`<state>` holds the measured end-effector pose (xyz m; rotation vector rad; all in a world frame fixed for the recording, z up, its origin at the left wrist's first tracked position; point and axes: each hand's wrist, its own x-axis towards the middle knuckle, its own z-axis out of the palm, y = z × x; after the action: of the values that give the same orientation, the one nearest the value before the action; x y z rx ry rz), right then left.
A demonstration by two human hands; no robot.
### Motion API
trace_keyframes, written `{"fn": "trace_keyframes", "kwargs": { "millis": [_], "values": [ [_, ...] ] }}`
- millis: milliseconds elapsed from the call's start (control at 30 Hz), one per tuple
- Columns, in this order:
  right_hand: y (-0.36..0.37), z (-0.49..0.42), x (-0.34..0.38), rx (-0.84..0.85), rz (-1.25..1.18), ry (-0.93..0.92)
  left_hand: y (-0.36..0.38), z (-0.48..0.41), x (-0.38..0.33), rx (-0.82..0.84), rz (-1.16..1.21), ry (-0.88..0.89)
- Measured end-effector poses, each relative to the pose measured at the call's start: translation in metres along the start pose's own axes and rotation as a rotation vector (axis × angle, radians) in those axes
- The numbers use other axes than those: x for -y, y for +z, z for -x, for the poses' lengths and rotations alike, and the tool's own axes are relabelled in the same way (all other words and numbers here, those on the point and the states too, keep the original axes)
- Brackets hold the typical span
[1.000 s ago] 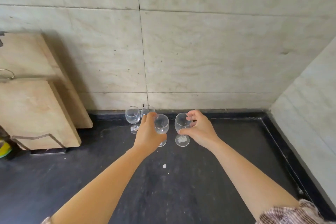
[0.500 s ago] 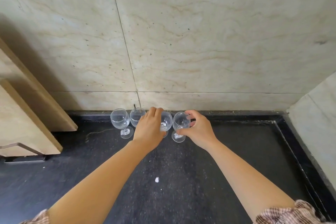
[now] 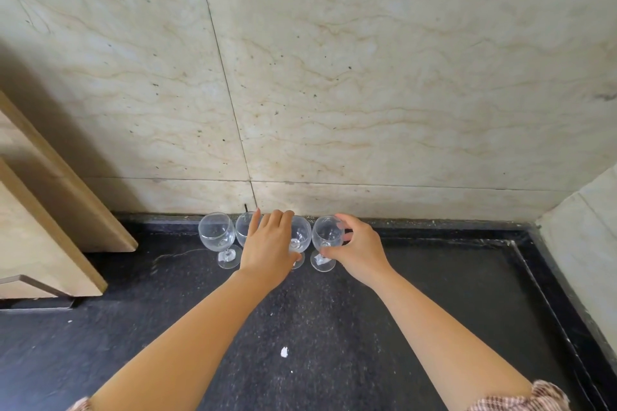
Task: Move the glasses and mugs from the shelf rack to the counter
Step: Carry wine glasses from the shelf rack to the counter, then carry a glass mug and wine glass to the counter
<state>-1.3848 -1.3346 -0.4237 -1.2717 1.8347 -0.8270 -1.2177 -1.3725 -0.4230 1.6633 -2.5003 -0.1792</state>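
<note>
Hands reach forward to a row of four stemmed glasses at the back of a dark counter [image 3: 434, 277]. A second ago the two held glasses were out in front of the pair by the wall; now they stand in line with them, feet on the counter. Left hand [image 3: 270, 243] lies over the third glass [image 3: 302, 233], fingers stretched past its bowl and thumb by the stem; whether it grips or has let go cannot be told. Right hand [image 3: 354, 250] is curled round the bowl of the right-end glass [image 3: 325, 232]. Far-left glass [image 3: 217, 233] and second glass [image 3: 243, 230] stand beside them. This pair looks delivered; letting go seems all that remains, with the shelf rack out of view. Counter is speckled black stone with a white fleck [image 3: 284, 352]; a cream marbled wall [image 3: 367, 93] rises behind, a side wall [image 3: 584, 243] closes the right corner, and pale wooden boards [image 3: 50, 210] lean at the left
</note>
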Motion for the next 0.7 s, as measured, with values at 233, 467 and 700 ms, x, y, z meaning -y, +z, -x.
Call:
{"fn": "trace_keyframes", "kwargs": {
  "millis": [233, 467, 700],
  "values": [
    [0.001, -0.004, -0.002, 0.032, 0.049, -0.012, -0.001, -0.001, 0.002, 0.009, -0.023, -0.031],
    [0.001, -0.003, -0.001, 0.038, 0.076, -0.008, 0.001, 0.002, 0.004, 0.023, -0.082, -0.032],
    [-0.003, 0.010, 0.018, -0.067, 0.316, -0.166, -0.013, 0.017, 0.007, -0.055, 0.035, 0.014]
  ]
}}
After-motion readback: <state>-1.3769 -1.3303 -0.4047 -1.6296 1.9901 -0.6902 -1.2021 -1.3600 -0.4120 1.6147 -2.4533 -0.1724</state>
